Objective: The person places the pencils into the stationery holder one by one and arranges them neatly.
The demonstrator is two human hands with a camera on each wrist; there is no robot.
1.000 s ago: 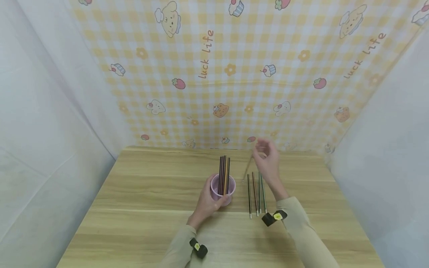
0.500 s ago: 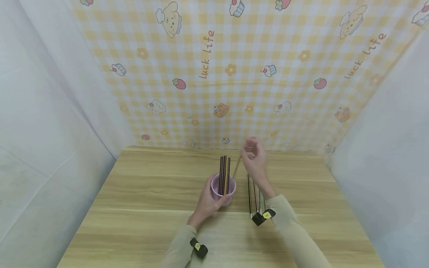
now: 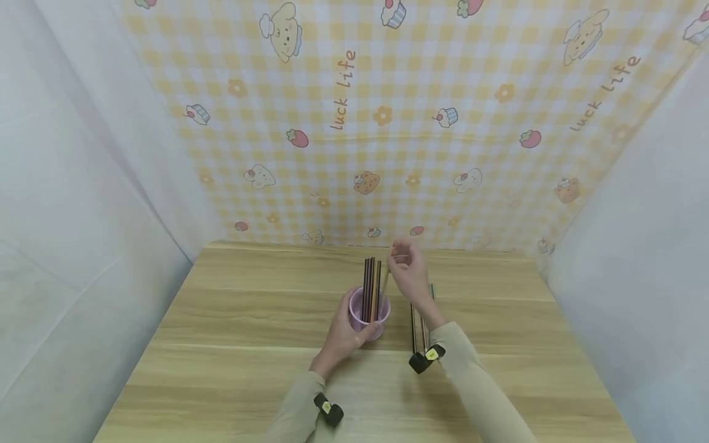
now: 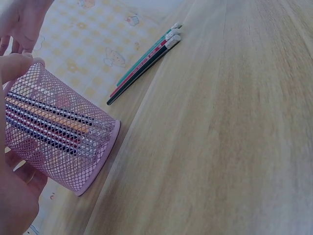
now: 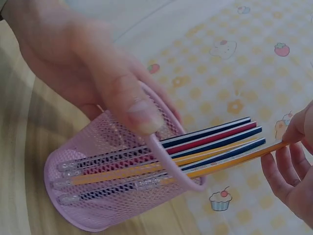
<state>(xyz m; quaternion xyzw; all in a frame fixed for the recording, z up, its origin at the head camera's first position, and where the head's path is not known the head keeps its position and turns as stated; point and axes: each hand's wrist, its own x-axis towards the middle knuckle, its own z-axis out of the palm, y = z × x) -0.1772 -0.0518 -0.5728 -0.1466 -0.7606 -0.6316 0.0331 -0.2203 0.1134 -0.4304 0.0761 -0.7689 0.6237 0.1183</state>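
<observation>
Across the worktop (image 3: 221,369) from me, the person's left hand (image 3: 343,332) grips a pink mesh cup (image 5: 122,201), thumb hooked over the rim, while the right hand (image 3: 410,271) pinches a yellow pencil (image 5: 230,162) near its upper end. That pencil slants through the cup's mouth, eraser end already inside. The cup stands on the worktop holding a cluster of dark, red and yellow pencils (image 5: 215,136), erasers down. Just to its right lie some loose pencils (image 4: 142,71), dark, red and green, partly hidden beneath the right forearm. A yellow-checked cloth (image 3: 421,74) hangs behind.
</observation>
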